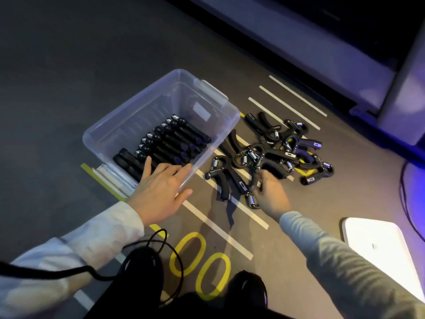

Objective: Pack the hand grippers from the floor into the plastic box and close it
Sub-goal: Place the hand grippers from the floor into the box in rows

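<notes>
A clear plastic box (220,97) stands open on the floor, with several black hand grippers (174,139) lined up inside. To its right a pile of black and purple hand grippers (285,148) lies on the floor. My left hand (161,187) rests open on the box's near rim, fingers spread. My right hand (271,192) reaches into the near edge of the pile, its fingers curled around a black hand gripper (251,196) with a steel spring. Another gripper (220,178) lies between my hands.
A white lid (377,247) lies on the floor at the right. A black cable (161,254) loops near my knees. White stripes and yellow markings (202,265) cover the grey floor. A pale wall base (322,49) runs along the far right.
</notes>
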Action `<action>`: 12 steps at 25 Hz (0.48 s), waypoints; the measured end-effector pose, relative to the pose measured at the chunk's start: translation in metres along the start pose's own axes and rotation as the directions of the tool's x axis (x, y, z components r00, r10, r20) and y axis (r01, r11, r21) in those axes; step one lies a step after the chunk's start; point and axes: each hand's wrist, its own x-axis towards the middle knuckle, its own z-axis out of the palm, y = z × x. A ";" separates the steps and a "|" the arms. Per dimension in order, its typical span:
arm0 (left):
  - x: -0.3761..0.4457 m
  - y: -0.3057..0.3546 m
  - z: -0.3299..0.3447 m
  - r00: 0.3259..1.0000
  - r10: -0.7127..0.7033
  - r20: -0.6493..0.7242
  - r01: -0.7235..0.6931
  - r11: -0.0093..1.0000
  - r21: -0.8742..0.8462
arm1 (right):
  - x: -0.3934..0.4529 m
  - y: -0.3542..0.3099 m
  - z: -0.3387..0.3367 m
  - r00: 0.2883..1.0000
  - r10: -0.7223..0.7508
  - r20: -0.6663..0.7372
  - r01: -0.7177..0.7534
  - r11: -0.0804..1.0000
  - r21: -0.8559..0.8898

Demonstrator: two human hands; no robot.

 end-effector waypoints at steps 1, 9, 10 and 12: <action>-0.001 0.001 0.000 1.000 0.003 -0.015 -0.003 1.000 -0.014 | -0.004 0.007 0.007 0.998 0.040 0.042 -0.039 0.999 -0.024; 0.015 0.011 0.005 0.988 0.102 -0.113 -0.106 0.994 -0.037 | -0.016 0.056 0.030 0.933 0.345 0.098 -0.344 0.939 -0.024; 0.017 0.012 0.007 0.986 0.122 -0.116 -0.127 0.991 -0.036 | -0.015 0.060 0.033 0.915 0.388 0.110 -0.390 0.921 -0.003; 0.019 0.013 0.009 0.985 0.125 -0.115 -0.132 0.990 -0.053 | -0.010 0.063 0.039 0.884 0.451 0.122 -0.459 0.887 0.047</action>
